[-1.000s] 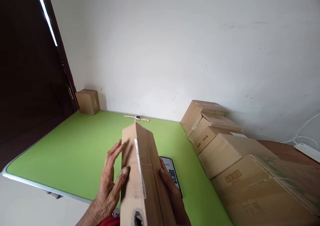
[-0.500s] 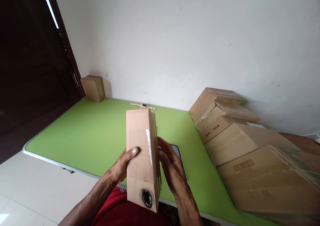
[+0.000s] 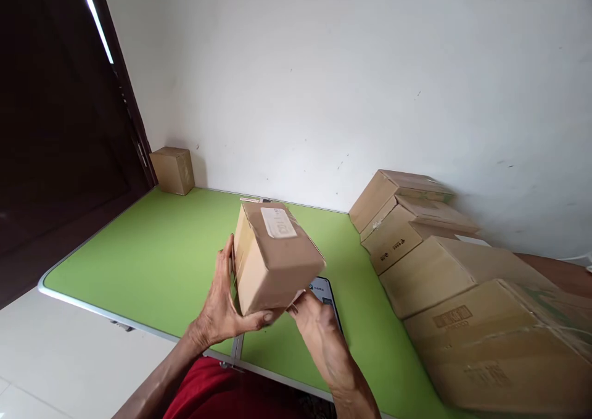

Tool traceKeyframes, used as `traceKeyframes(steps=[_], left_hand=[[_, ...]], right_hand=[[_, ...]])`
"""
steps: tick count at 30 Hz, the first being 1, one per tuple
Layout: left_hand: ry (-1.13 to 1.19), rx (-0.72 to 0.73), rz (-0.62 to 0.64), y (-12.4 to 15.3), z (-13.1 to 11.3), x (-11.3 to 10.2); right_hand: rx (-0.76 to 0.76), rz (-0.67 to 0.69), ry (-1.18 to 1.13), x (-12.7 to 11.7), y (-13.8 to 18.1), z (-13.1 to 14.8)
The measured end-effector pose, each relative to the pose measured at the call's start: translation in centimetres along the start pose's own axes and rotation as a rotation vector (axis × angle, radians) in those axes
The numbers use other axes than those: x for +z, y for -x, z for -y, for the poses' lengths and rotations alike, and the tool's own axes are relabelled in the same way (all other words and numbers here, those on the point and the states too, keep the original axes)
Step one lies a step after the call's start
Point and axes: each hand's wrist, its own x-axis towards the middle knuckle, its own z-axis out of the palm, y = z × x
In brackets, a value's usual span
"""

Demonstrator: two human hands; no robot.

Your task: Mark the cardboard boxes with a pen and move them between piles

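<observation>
Both my hands hold a brown cardboard box [image 3: 277, 252] tilted above the green table [image 3: 152, 246]. A white label [image 3: 278, 222] shows on its upper face. My left hand [image 3: 226, 302] grips the box from the left, the thumb along its lower edge and the fingers up its side. From below right, my right hand [image 3: 314, 317] is closed at the lower right corner, its fingertips partly hidden beneath the box. Behind my right hand a phone [image 3: 326, 292] with a lit screen lies on the table, partly covered.
Along the table's right side stand several cardboard boxes [image 3: 430, 271] in a slanting row. A small carton [image 3: 173, 171] sits at the far left corner by the dark door [image 3: 60, 129]. A watch-like strap [image 3: 252, 200] lies at the back edge, near the white wall [image 3: 296, 98].
The box has been turned over in my hands: the narrow side with the dark-rimmed hole is out of sight, and the labelled face now shows. My right hand has moved lower, under its corner.
</observation>
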Motion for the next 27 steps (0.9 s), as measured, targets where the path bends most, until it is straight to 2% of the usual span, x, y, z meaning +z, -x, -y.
traceKeyframes(steps=[3, 6, 8, 10, 12, 14, 16, 19, 20, 21, 22, 25, 27], left_hand=[[-0.303, 0.311, -0.018, -0.7, 1.1, -1.2], [-0.488, 0.531, 0.022, -1.6, 1.4, -2.8], [-0.591, 0.636, 0.061, -1.9, 1.3, -3.8], [-0.656, 0.708, 0.121, -2.1, 1.4, -4.4], [-0.673, 0.718, 0.21, -2.1, 1.7, -4.8], [-0.677, 0.658, 0.282, -2.0, 2.3, -4.9], [-0.673, 0.538, 0.221, -2.0, 2.9, -5.0], [-0.608, 0.293, -0.137, -2.1, 3.1, -5.5], [-0.529, 0.193, -0.237, -2.0, 2.9, -5.8], [-0.401, 0.087, -0.285, -1.9, 2.6, -6.0], [-0.225, -0.02, -0.28, -1.6, 2.3, -6.3], [0.349, -0.256, -0.106, -0.4, 1.5, -6.3], [0.579, -0.371, -0.033, 0.6, 1.3, -5.7]], right_hand=[[-0.02, -0.02, -0.053, -0.5, 1.0, 2.6], [-0.02, -0.045, 0.048, -1.0, 1.8, 5.6], [-0.017, -0.083, 0.205, -0.8, 1.9, 7.3], [0.062, -0.144, 0.399, -0.4, 1.8, 8.5], [0.157, -0.206, 0.567, 0.3, 1.6, 8.9], [0.182, -0.218, 0.657, 0.8, 1.6, 8.5], [0.138, -0.214, 0.626, 1.2, 1.7, 7.4], [0.067, -0.314, 0.414, 1.4, 2.2, 4.8], [0.043, -0.352, 0.328, 1.5, 2.4, 3.7], [0.027, -0.372, 0.244, 1.6, 2.5, 2.6], [0.024, -0.373, 0.16, 1.7, 2.6, 1.4], [0.116, -0.351, -0.104, 1.9, 2.8, -2.1], [0.21, -0.358, -0.237, 2.0, 3.1, -4.2]])
